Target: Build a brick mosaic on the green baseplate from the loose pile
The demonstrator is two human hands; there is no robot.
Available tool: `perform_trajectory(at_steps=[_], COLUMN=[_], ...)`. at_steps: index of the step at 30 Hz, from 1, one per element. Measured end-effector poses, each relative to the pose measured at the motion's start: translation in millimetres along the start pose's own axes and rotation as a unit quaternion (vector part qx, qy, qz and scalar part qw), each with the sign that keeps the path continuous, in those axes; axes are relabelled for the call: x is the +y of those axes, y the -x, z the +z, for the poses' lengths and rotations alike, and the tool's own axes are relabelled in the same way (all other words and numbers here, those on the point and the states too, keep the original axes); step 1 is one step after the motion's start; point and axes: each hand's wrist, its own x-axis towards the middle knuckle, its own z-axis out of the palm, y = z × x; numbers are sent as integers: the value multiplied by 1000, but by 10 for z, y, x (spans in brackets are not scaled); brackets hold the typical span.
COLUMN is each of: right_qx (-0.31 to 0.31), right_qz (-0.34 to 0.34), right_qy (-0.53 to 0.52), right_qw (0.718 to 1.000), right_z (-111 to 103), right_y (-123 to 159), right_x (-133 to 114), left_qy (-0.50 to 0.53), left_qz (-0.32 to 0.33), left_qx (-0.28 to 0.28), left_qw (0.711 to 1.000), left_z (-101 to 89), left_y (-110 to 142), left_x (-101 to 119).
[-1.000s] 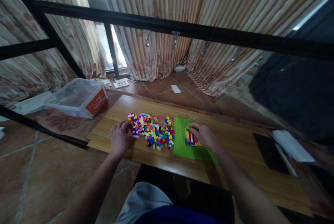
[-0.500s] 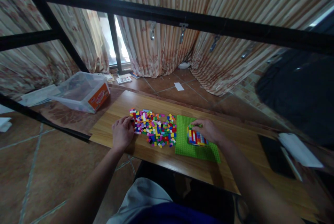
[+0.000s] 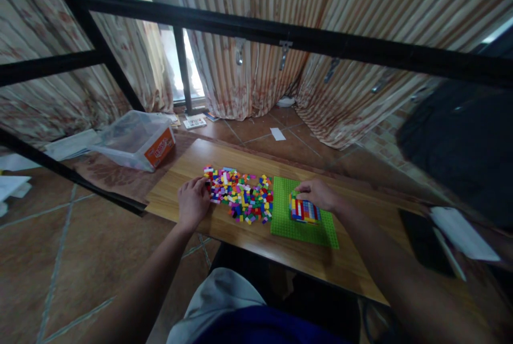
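Note:
My left hand [image 3: 193, 202] rests on the table at the left edge of a loose pile of toy building bricks [image 3: 244, 194] in many colours. Its fingers are bent together, with a small black brick [image 3: 207, 184] at the tips. On the right, a green studded baseplate [image 3: 282, 221] carries a low rectangular block built of coloured bricks [image 3: 305, 211], with rows of red, white, blue and yellow. My right hand [image 3: 319, 195] reaches over the block's far side, thumb and fingers pinched at its far left corner. Whatever lies under those fingertips is mostly hidden.
The wooden table [image 3: 240, 245] runs left to right before me. A clear plastic bin [image 3: 134, 141] with an orange label stands beyond its left end. To the right lie a black flat panel [image 3: 425, 242] and a white object [image 3: 463, 232]. A black metal bar [image 3: 256, 26] crosses above.
The camera view has shifted a little. My right hand has drawn back slightly, showing more of the brick block, with its fingers still at the far left corner. My left hand stays by the pile.

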Motion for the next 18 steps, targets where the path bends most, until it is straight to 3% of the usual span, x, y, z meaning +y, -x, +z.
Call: perform_trajectory(at_steps=[6, 9, 11, 18], right_qx=[-8, 53, 85, 83], right_qz=[-5, 18, 34, 68], right_qy=[-100, -150, -158, -137], right_qw=[995, 987, 983, 985], right_z=[14, 17, 35, 203], right_y=[110, 151, 166, 209], right_x=[17, 36, 27, -30], left_qy=[1, -3, -4, 7], left_qz=[3, 3, 1, -9], left_qx=[7, 6, 5, -1], left_qw=[1000, 1000, 1000, 1000], left_z=[12, 9, 2, -7], left_y=[5, 8, 9, 14], left_x=[-15, -11, -3, 9])
